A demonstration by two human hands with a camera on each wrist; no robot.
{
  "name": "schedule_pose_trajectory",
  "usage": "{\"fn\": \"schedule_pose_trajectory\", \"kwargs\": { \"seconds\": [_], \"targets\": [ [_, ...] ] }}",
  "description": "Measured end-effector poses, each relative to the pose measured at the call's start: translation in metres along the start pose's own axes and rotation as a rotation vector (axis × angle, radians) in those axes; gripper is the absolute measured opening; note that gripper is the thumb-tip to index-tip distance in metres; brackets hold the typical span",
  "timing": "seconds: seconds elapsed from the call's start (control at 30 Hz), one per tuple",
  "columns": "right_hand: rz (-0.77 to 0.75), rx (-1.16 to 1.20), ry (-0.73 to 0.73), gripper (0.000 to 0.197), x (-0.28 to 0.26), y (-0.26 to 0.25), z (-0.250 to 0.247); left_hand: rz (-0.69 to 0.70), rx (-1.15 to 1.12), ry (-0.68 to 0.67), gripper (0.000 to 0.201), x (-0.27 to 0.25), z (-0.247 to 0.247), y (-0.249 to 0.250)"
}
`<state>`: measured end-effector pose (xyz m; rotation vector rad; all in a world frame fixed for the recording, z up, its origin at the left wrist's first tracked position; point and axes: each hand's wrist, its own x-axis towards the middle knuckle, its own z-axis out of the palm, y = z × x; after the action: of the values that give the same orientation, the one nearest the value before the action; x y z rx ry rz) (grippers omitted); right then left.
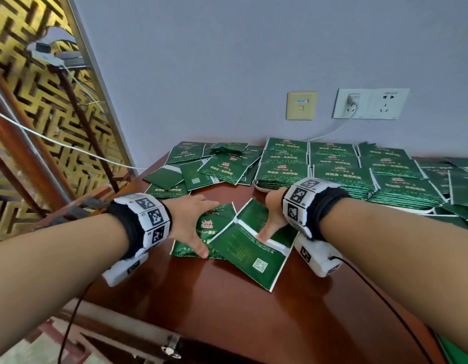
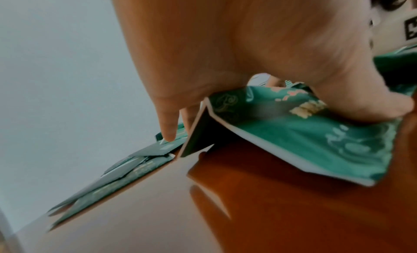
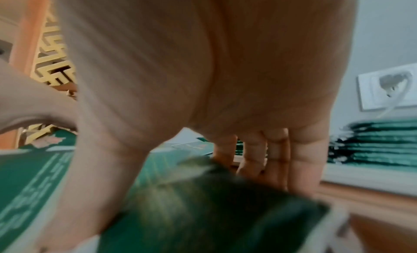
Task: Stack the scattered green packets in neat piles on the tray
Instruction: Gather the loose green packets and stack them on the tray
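Near the middle of the wooden table (image 1: 227,316) lie a few overlapping green packets. My left hand (image 1: 190,222) grips one of them (image 1: 217,224), thumb on top and fingers over its far edge, so it arches up (image 2: 293,135). My right hand (image 1: 274,214) pinches the neighbouring packets (image 1: 243,248), thumb on a white flap and straight fingers (image 3: 282,158) behind their raised far edge. Behind the hands, neat green stacks (image 1: 340,177) sit on a white tray (image 1: 263,188). Several more packets lie scattered (image 1: 201,169) at the back left.
Loose packets also spill past the tray at the far right (image 1: 458,185). A grey wall with sockets (image 1: 370,103) and a plugged white cable runs close behind the table. A gold lattice screen (image 1: 43,101) stands on the left. The table's front edge is near my forearms.
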<state>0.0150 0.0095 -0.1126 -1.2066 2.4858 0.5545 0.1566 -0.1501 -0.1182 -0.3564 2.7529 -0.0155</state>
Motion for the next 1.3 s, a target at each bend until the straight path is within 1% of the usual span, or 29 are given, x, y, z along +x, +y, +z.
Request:
{"fn": "schedule_pose_trajectory", "kwargs": {
  "seconds": [0.03, 0.1, 0.13, 0.2, 0.23, 0.3, 0.37, 0.4, 0.43, 0.47, 0.53, 0.57, 0.6, 0.67, 0.73, 0.77, 0.83, 0.87, 0.9, 0.93, 1.0, 1.07, 1.13, 1.2, 1.27, 1.3],
  "targets": [
    [0.005, 0.012, 0.002, 0.078, 0.001, -0.002, -0.001, -0.003, 0.011, 0.011, 0.125, -0.002, -0.001, -0.001],
    [0.023, 0.044, 0.022, 0.060, -0.001, -0.001, -0.003, -0.009, 0.019, 0.043, 0.121, -0.009, -0.003, 0.000],
    [0.038, 0.071, 0.057, 0.050, -0.001, 0.001, -0.004, -0.013, 0.019, 0.060, 0.118, -0.013, -0.004, 0.000],
    [0.076, 0.163, 0.185, 0.044, -0.003, 0.010, -0.006, -0.028, 0.018, 0.112, 0.107, -0.016, -0.008, -0.001],
    [0.091, 0.197, 0.253, 0.041, -0.005, 0.016, -0.008, -0.035, -0.002, 0.151, 0.098, -0.016, -0.011, -0.003],
    [0.096, 0.230, 0.336, 0.032, -0.012, 0.025, -0.012, -0.049, -0.105, 0.230, 0.072, -0.015, -0.017, -0.010],
    [0.084, 0.264, 0.405, 0.028, -0.019, 0.031, -0.015, -0.059, -0.257, 0.256, 0.044, -0.013, -0.023, -0.015],
    [0.069, 0.265, 0.421, 0.027, -0.026, 0.032, -0.016, -0.051, -0.319, 0.247, 0.033, -0.012, -0.026, -0.017],
    [0.055, 0.260, 0.407, 0.028, -0.030, 0.031, -0.015, -0.036, -0.351, 0.235, 0.028, -0.011, -0.029, -0.018],
    [0.031, 0.243, 0.357, 0.032, -0.034, 0.030, -0.013, -0.023, -0.356, 0.225, 0.027, -0.009, -0.032, -0.017],
    [-0.007, 0.195, 0.204, 0.047, -0.038, 0.023, -0.004, -0.007, -0.321, 0.207, 0.032, -0.004, -0.034, -0.012],
    [-0.014, 0.178, 0.174, 0.053, -0.039, 0.021, 0.001, 0.005, -0.288, 0.208, 0.037, 0.001, -0.034, -0.008],
    [-0.011, 0.182, 0.180, 0.055, -0.038, 0.021, 0.004, 0.024, -0.250, 0.214, 0.042, 0.007, -0.033, -0.004],
    [0.012, 0.195, 0.245, 0.060, -0.033, 0.022, 0.011, 0.055, -0.192, 0.237, 0.050, 0.018, -0.028, 0.005],
    [0.061, 0.166, 0.243, 0.071, -0.026, 0.022, 0.014, 0.056, -0.174, 0.237, 0.063, 0.027, -0.023, 0.012],
    [0.079, 0.138, 0.221, 0.077, -0.023, 0.022, 0.015, 0.045, -0.191, 0.211, 0.073, 0.031, -0.020, 0.014],
    [0.091, 0.097, 0.173, 0.083, -0.018, 0.021, 0.015, 0.021, -0.225, 0.106, 0.100, 0.035, -0.014, 0.014],
    [0.089, 0.099, 0.144, 0.084, -0.017, 0.021, 0.014, 0.006, -0.196, 0.051, 0.111, 0.037, -0.012, 0.014],
    [0.086, 0.112, 0.116, 0.084, -0.017, 0.022, 0.013, -0.011, -0.138, 0.012, 0.118, 0.037, -0.009, 0.014],
    [0.083, 0.127, 0.093, 0.084, -0.018, 0.022, 0.011, -0.032, -0.084, -0.003, 0.120, 0.037, -0.007, 0.014],
    [0.080, 0.165, 0.055, 0.085, -0.020, 0.021, 0.008, -0.058, -0.047, -0.007, 0.114, 0.039, -0.005, 0.014],
    [0.068, 0.223, 0.037, 0.087, -0.021, 0.020, 0.008, -0.052, -0.073, -0.016, 0.101, 0.039, -0.004, 0.015],
    [0.068, 0.324, 0.061, 0.089, -0.019, 0.018, 0.012, -0.028, -0.105, -0.007, 0.087, 0.036, -0.003, 0.017],
    [0.067, 0.380, 0.078, 0.091, -0.018, 0.017, 0.016, -0.011, -0.124, 0.014, 0.078, 0.034, -0.001, 0.021],
    [0.058, 0.368, 0.066, 0.098, -0.019, 0.017, 0.018, -0.023, -0.156, -0.012, 0.077, 0.030, 0.001, 0.027],
    [0.047, 0.344, 0.061, 0.102, -0.020, 0.018, 0.019, -0.027, -0.167, -0.035, 0.081, 0.029, 0.001, 0.029]
  ]
}}
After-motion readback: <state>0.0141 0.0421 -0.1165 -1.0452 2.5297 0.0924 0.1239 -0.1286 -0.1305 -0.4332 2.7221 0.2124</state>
